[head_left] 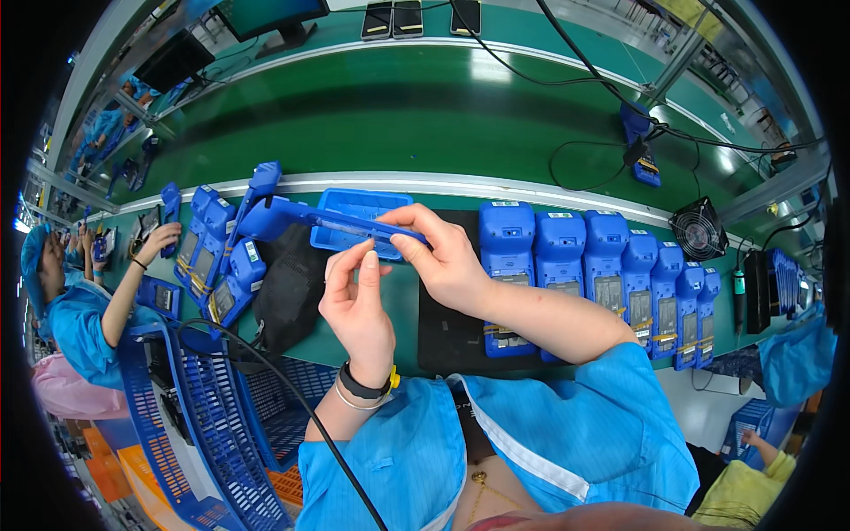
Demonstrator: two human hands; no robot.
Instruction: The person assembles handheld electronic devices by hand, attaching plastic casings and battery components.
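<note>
My right hand (443,261) grips the right end of a blue handheld device housing (301,212) between thumb and fingers. The housing is tilted edge-on, its wider end pointing left. Just below its edge is my left hand (359,301), thumb and forefinger pinched together; whatever is between them is too small to make out. Behind the housing stands a blue plastic tray (341,196), partly covered by it and by my hands. To the right, several blue handheld devices (558,257) lie face down in a row, with rubber bands round their lower parts.
A black mat (452,341) lies under my right forearm, and a black cloth bag (292,292) left of my left hand. More blue devices (208,234) are heaped at left, near a co-worker's hand (162,239). A small fan (698,228) stands right; blue crates (190,425) sit lower left.
</note>
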